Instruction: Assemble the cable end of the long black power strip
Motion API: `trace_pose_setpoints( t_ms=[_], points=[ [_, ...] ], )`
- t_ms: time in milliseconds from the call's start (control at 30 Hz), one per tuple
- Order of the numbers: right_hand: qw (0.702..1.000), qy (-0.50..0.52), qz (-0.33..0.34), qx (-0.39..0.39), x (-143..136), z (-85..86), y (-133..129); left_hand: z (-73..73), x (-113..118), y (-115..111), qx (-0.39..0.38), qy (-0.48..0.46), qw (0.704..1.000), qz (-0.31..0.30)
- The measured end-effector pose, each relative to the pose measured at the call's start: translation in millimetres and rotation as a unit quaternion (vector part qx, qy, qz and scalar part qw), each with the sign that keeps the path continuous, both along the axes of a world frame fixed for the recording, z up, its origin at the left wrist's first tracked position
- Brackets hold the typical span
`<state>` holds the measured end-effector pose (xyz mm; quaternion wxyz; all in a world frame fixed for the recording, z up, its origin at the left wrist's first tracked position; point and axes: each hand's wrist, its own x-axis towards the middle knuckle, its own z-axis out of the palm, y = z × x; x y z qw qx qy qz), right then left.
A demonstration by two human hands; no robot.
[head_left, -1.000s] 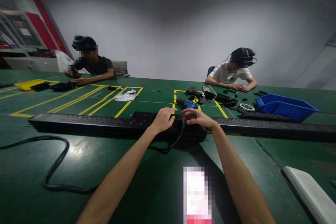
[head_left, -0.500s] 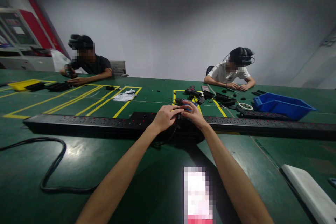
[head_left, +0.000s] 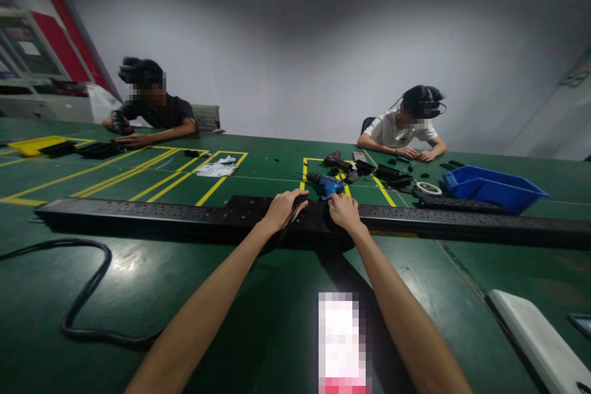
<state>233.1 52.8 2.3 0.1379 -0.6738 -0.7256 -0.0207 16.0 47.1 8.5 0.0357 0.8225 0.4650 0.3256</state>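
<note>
A long black power strip (head_left: 152, 212) with rows of sockets and red marks lies across the table in front of me. Over its middle, my left hand (head_left: 281, 209) is closed around a thin black cable (head_left: 290, 221) that hangs toward my side. My right hand (head_left: 344, 210) rests on the strip a little farther right, its fingers curled over the far part; the fingertips are partly hidden. Just beyond that hand a blue power drill (head_left: 329, 184) lies on the table, its grip partly covered by my fingers.
A second drill (head_left: 333, 160) and black plastic parts (head_left: 390, 173) lie beyond. Right are a tape roll (head_left: 428, 188), a blue bin (head_left: 498, 188) and a white slab (head_left: 530, 326). A thick black cable (head_left: 87, 295) loops left. Two people sit opposite.
My hands were together above the strip and have moved apart. The left has drawn slightly left with the cable; the right has dropped onto the strip, uncovering the blue drill.
</note>
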Motion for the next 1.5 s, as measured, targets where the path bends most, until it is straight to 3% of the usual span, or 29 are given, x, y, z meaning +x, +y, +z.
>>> trace_pose_setpoints(
  t_ms=[167, 367, 833, 1500],
  points=[
    [1.000, 0.009, 0.011, -0.015, 4, 0.5, 4, -7.1, 4, 4, -0.008, -0.031, 0.999, 0.026],
    [0.999, 0.013, 0.018, -0.023, 4, 2.9, 1, -2.6, 4, 1, -0.013, -0.022, 0.999, 0.038],
    [1.000, 0.000, 0.020, -0.010, 3, 0.2, 2, 2.5, 4, -5, -0.011, 0.037, 0.999, 0.011],
    [1.000, -0.005, 0.015, -0.015, 1, 2.9, -2, 2.5, 2, -5, 0.003, 0.033, 0.999, -0.009]
  ],
)
